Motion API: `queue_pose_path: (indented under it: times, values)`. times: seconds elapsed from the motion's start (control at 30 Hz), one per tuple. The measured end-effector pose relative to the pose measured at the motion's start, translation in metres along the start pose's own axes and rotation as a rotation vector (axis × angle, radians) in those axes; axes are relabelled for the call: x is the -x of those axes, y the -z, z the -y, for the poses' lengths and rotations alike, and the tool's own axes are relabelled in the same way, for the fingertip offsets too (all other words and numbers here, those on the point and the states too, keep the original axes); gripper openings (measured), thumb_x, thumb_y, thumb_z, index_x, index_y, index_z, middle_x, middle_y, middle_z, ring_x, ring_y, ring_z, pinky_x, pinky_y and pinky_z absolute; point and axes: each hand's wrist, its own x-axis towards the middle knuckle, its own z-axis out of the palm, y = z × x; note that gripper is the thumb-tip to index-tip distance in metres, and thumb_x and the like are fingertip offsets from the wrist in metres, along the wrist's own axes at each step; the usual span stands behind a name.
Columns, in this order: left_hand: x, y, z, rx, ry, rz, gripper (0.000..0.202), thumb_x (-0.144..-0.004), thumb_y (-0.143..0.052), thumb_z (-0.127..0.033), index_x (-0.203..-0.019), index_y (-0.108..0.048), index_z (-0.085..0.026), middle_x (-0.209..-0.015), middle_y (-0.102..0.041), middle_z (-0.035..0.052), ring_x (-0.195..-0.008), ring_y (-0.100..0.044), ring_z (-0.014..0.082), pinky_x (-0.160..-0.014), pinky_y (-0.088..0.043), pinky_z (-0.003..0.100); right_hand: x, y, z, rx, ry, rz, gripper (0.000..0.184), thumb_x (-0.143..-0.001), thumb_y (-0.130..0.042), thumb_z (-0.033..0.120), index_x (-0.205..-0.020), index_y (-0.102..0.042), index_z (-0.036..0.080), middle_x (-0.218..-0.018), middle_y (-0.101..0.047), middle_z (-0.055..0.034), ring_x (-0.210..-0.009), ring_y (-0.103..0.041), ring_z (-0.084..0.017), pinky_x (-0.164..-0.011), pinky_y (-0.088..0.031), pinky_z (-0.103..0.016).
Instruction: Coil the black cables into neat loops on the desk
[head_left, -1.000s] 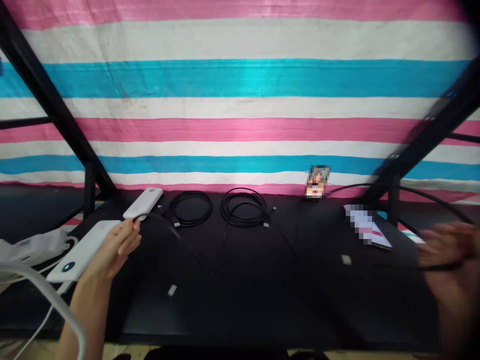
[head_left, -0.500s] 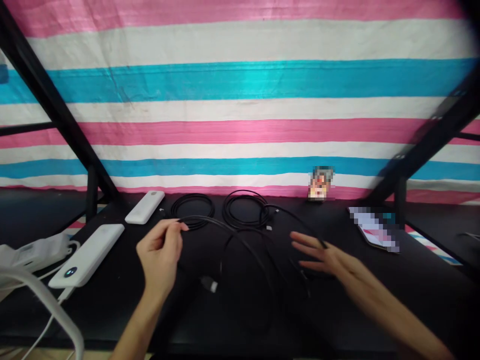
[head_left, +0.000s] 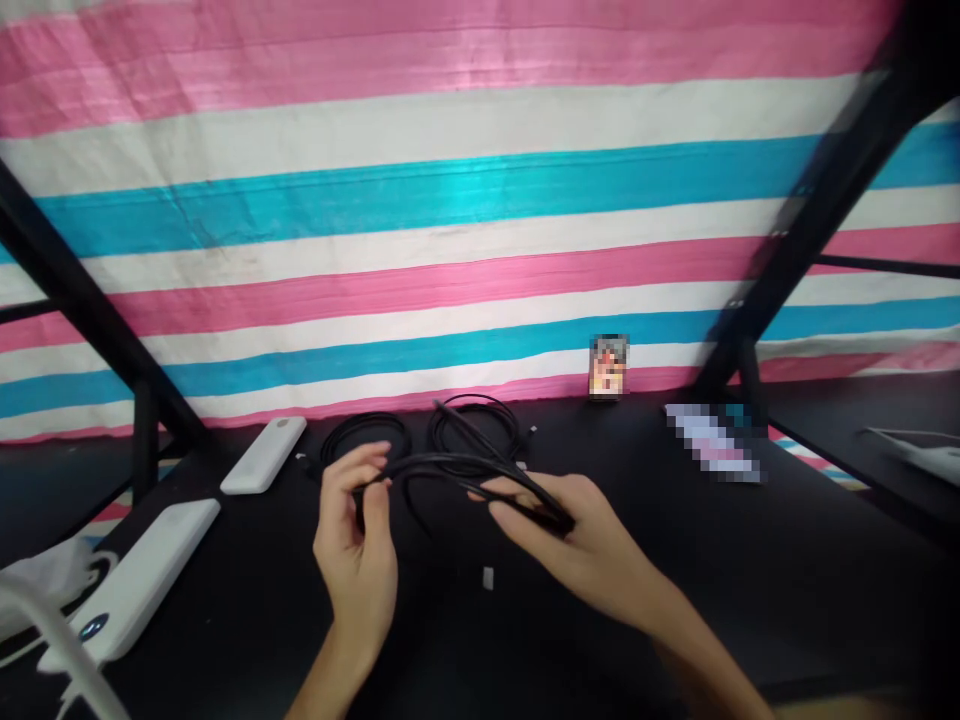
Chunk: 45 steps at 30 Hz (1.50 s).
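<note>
A black cable (head_left: 450, 466) is gathered into loops above the middle of the black table (head_left: 787, 600). My left hand (head_left: 360, 540) pinches one end of the loops between thumb and fingers. My right hand (head_left: 570, 540) grips the other side of the bundle, fingers closed round several strands. A silver plug (head_left: 488, 577) of the cable hangs below the loops. Two coiled black cables (head_left: 366, 440) (head_left: 476, 428) lie flat behind my hands near the wall.
Two white power banks (head_left: 264, 455) (head_left: 131, 590) lie at the left, the nearer one with white leads beside it. A phone (head_left: 712, 442) lies at the right and a small blurred object (head_left: 607, 367) leans on the striped cloth. Black frame struts rise at both sides.
Both hands have come together at the centre and lifted the cable into loops. A second ago the left hand was by the power banks and the right far out at the right.
</note>
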Motion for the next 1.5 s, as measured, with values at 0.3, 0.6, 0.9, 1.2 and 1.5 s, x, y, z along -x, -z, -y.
queue_pose_path:
  times: [0.3,0.6,0.9,1.2,1.5]
  values:
    - [-0.019,-0.020,0.034,0.271,0.424,0.341,0.018,-0.077,-0.061,-0.036,-0.084,-0.055,-0.020,-0.069,-0.064,-0.0009,-0.075,-0.065,0.0169,-0.081,-0.047,0.032,-0.046,-0.001,-0.019,-0.477,0.223,-0.175,0.036,-0.079,-0.059,0.043,-0.058,-0.066,0.015,-0.040,-0.032,0.0066,-0.037,-0.024,-0.005,-0.039,-0.028,-0.022]
    - [-0.011,-0.025,0.052,0.592,0.898,0.276,0.043,-0.082,-0.050,-0.048,-0.052,-0.039,-0.019,-0.029,-0.023,-0.0119,-0.022,-0.020,0.0034,-0.032,-0.031,0.017,-0.072,-0.017,-0.074,-0.587,-0.067,-0.323,0.026,-0.068,-0.070,0.036,-0.081,-0.059,0.018,-0.043,-0.036,0.0106,-0.034,-0.035,-0.005,-0.035,-0.028,-0.018]
    - [-0.009,-0.008,0.066,0.372,1.088,0.652,0.039,-0.077,-0.052,-0.056,-0.066,-0.050,-0.019,-0.030,-0.022,-0.0139,-0.023,-0.012,0.0016,-0.026,-0.020,0.014,-0.071,-0.025,-0.091,-0.185,-0.207,-0.220,0.033,-0.075,-0.058,0.041,-0.100,-0.059,0.020,-0.052,-0.051,0.0069,-0.032,-0.041,-0.007,-0.033,-0.034,-0.020]
    - [0.000,-0.014,0.064,0.223,0.916,0.797,0.033,-0.080,-0.047,-0.054,-0.077,-0.049,-0.021,-0.034,-0.028,-0.0141,-0.022,-0.020,0.0038,-0.028,-0.027,0.016,-0.063,-0.028,-0.092,0.422,-0.057,-0.210,0.046,-0.066,-0.069,0.033,-0.111,-0.060,0.028,-0.085,-0.067,-0.0003,-0.072,-0.061,-0.017,-0.064,-0.043,-0.026]
    - [-0.013,-0.002,0.083,-0.175,0.518,0.407,0.045,-0.065,-0.068,-0.045,-0.099,-0.051,-0.021,-0.063,-0.058,-0.0031,-0.064,-0.057,0.0141,-0.064,-0.044,0.025,-0.072,-0.018,-0.103,-0.182,-0.131,-0.289,0.018,-0.071,-0.064,0.032,-0.076,-0.069,0.016,-0.061,-0.062,0.0003,-0.034,-0.041,-0.007,-0.032,-0.029,-0.020]
